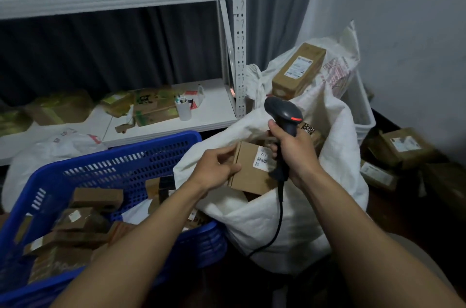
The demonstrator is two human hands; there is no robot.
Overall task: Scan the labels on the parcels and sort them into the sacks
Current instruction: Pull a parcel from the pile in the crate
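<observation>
Near white sack (290,219): mouth open, rim slumped outward, left side pressed against the right rim of the blue basket (121,156). The upright post of the white shelf rack (239,60) is seen just behind the sack, and a second white sack (338,73) stands behind it toward the wall, so free room is limited to the open mouth itself and a dark strip of floor at right. Left hand (216,169): the left edge of a cardboard parcel (249,174) is gripped, thumb on top, fingers curled under it. The parcel is held over the mouth of the near sack, with its white label (263,157) facing up beside the right hand. Right hand (295,154): fingers are wrapped closed round the handle of a black scanner (283,112), held upright, a red strip lit on its head; its cable (278,219) hangs down across the sack front. Counts: one scanner; one parcel in hand; two sacks at right, plus a white bag (50,151) behind the basket at left; one long box (297,69) standing out of the rear sack; at least three floor parcels (401,146) at far right; parcels in the basket are too heaped to be counted.
</observation>
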